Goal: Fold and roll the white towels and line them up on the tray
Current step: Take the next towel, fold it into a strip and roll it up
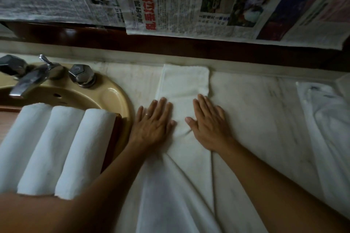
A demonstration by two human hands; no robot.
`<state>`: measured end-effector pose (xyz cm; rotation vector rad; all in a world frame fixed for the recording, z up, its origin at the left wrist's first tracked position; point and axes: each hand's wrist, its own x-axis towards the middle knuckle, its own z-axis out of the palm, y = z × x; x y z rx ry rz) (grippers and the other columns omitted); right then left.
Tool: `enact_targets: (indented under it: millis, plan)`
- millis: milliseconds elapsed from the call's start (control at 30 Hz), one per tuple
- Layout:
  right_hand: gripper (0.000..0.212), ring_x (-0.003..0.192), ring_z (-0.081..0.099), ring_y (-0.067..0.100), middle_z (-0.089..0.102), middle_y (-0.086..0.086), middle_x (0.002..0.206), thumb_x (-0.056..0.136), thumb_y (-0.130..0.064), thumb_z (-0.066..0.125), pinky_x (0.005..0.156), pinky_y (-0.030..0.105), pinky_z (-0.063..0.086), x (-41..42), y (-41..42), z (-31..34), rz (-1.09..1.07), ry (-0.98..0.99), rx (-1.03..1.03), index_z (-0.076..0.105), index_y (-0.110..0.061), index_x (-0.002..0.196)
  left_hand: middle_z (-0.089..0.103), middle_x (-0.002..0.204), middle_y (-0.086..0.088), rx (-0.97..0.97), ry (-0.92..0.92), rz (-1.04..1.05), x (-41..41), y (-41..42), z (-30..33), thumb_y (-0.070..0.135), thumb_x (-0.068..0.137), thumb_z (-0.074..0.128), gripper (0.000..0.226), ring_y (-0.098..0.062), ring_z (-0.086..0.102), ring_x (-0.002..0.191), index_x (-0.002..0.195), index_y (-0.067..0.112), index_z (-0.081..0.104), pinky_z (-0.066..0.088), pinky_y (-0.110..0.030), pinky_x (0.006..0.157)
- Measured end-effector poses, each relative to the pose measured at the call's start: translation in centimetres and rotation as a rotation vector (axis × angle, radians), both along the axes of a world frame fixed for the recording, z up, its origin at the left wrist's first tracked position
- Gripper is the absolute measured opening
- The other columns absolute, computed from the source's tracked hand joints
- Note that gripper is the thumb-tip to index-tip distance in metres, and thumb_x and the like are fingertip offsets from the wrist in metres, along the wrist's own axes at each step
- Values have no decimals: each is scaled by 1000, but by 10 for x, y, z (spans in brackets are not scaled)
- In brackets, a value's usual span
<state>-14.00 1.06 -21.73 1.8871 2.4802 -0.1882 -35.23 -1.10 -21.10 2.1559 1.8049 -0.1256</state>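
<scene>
A: Head view. Where is the towel being worked on?

B: The folded white towel [182, 89] lies as a long strip on the marble counter [255, 104], just right of the beige sink [113, 96]. Its far end reaches almost to the dark wood ledge [189, 45] behind the sink; its near end bunches into creases towards the person.

A: And the hands?

B: Both lie flat on it, fingers straight and spread, grasping nothing. The left hand [153, 125], with a ring on one finger, presses the strip's edge nearest the sink. The right hand [208, 123] presses the edge away from the sink. A small wrinkle sits between the thumbs.

A: Anything finished?

B: Three rolled towels [62, 149] lie side by side, touching, on a wooden tray [115, 134] that rests over the near part of the sink. The left forearm crosses in front of their near ends.

A: What else?

B: Chrome taps [34, 75] stand at the back of the sink. A loose heap of white towels [325, 119] lies well right of the sink, at the counter's far end. Newspaper sheets [189, 0] hang above the wood ledge.
</scene>
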Motion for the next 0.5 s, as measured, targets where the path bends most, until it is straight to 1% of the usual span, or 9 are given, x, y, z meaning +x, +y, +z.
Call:
enact_targets:
  millis: [67, 133, 167, 233, 333, 400, 467, 500]
  plan:
    - [74, 152, 7, 20, 4, 5, 166, 97, -62, 10, 116, 45, 17, -6, -8, 6, -13, 38, 32, 16, -19, 157, -26, 163, 1, 34, 11, 30, 6, -8, 5, 60, 101, 3, 68, -18, -23, 150, 156, 26, -17, -11, -47, 122]
    - [69, 151, 16, 21, 13, 6, 165, 99, -57, 19, 112, 45, 24, -7, -40, 8, -57, 102, 59, 24, -17, 155, -26, 161, 0, 59, -27, 77, 15, -36, 10, 59, 102, 3, 67, -17, -24, 149, 155, 24, -19, -10, -47, 123]
    - [70, 150, 19, 21, 17, 6, 164, 99, -57, 21, 110, 46, 26, -6, -60, 6, -64, 104, 59, 27, -16, 155, -28, 160, 1, 51, -35, 71, 17, -54, 11, 59, 101, 1, 67, -16, -26, 148, 154, 24, -21, -10, -47, 123]
    - [74, 151, 18, 19, 17, 4, 164, 98, -61, 19, 112, 46, 27, 3, -85, 0, -37, 53, 3, 25, -15, 156, -31, 159, 3, 13, -37, 37, 14, -78, 10, 61, 100, -2, 67, -15, -28, 146, 153, 26, -23, -12, -46, 122]
    - [77, 151, 13, 17, 14, 2, 165, 97, -62, 18, 116, 45, 21, 14, -72, -4, -20, 9, -7, 21, -14, 157, -26, 161, 5, 41, -28, 5, 1, -67, 1, 61, 96, -7, 71, -16, -22, 150, 157, 26, -16, -13, -43, 120]
    - [76, 151, 14, 19, 18, 6, 164, 96, -59, 20, 116, 47, 22, 10, -62, 1, -39, -26, 9, 27, -11, 155, -25, 163, 0, 50, 3, -10, 0, -58, 3, 57, 98, -4, 69, -19, -20, 151, 157, 23, -16, -11, -44, 121]
    - [71, 150, 21, 23, 25, 10, 161, 95, -52, 26, 114, 49, 27, 1, -68, 7, -65, -27, 39, 37, -9, 150, -27, 162, -3, 35, -9, 31, 11, -70, 9, 56, 99, -2, 69, -21, -25, 149, 155, 21, -20, -12, -44, 121]
    - [68, 149, 24, 24, 27, 11, 161, 95, -49, 29, 112, 50, 30, -1, -79, 7, -60, -3, 53, 40, -10, 149, -29, 161, -3, 33, -33, 63, 17, -85, 13, 58, 96, -5, 71, -20, -26, 148, 155, 21, -22, -13, -43, 121]
